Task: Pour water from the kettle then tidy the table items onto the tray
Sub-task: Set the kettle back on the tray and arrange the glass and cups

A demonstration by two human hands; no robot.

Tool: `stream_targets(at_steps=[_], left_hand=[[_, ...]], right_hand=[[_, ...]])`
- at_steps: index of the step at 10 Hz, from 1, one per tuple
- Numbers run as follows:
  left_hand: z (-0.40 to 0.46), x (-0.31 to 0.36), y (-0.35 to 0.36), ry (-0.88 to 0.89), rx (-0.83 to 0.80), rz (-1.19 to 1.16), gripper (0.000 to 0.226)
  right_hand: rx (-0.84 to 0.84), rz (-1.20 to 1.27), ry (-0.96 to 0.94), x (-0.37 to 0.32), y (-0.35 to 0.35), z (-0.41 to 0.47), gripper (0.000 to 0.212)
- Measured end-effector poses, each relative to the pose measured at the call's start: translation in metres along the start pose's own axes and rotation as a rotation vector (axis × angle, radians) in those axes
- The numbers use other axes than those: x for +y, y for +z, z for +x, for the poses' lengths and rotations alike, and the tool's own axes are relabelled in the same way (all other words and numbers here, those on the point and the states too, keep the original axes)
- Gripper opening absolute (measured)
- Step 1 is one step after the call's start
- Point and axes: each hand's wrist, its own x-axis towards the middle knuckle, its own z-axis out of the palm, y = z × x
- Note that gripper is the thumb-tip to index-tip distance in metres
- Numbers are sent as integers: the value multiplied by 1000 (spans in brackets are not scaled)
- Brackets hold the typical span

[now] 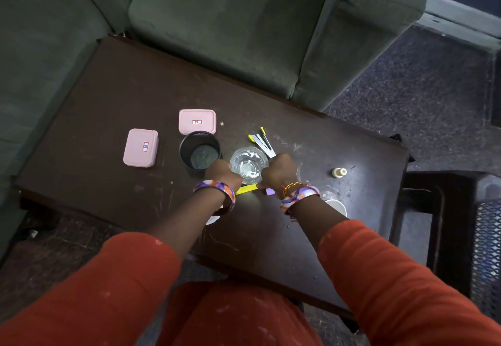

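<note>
Glass (249, 165), holding water, is sitting mid-surface (113, 96); left hand (220, 172) and right hand (278, 171) are cupping it, finger spread hidden. Pouring looks done; no tray showing, pink boxes (141, 148) waiting.

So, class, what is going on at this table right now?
A person in red sleeves has both hands around a clear glass with water in it: left hand, right hand. Beside it on the dark table stand a black mesh cup and two pink boxes. No kettle or tray shows.
</note>
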Motion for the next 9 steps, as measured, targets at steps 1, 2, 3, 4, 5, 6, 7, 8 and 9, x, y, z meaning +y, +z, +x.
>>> stream_targets(at_steps=[1,2,3,4,5,6,7,8,9], left_hand=[[-1,-4,-5,-30,3,17,11],[-3,-6,-8,-56,20,-7,7],[-4,-8,-8,-81,43,-69,25],[-6,-11,-7,-126,57,-128,30],[-6,-15,-3,-131,66,-142,18],[-8,-16,-3,-129,64,-118,16],[-13,-15,-6,-140,54,-130,12],[-18,-13,-9,-154,35,-141,21],[-26,-9,-7,-142,-45,-110,19]], right_hand=[[-16,18,0,-4,8,-3,7],[-51,-3,-9,-5,13,-4,12],[-80,-28,5,-5,15,-5,9],[-104,-48,29,-2,17,-1,22],[-234,-24,53,-5,21,3,27],[-316,58,81,-3,27,4,46],[-337,91,89,-11,17,-16,46],[-344,107,75,-4,17,-14,41],[-350,202,85,5,20,-22,34]])
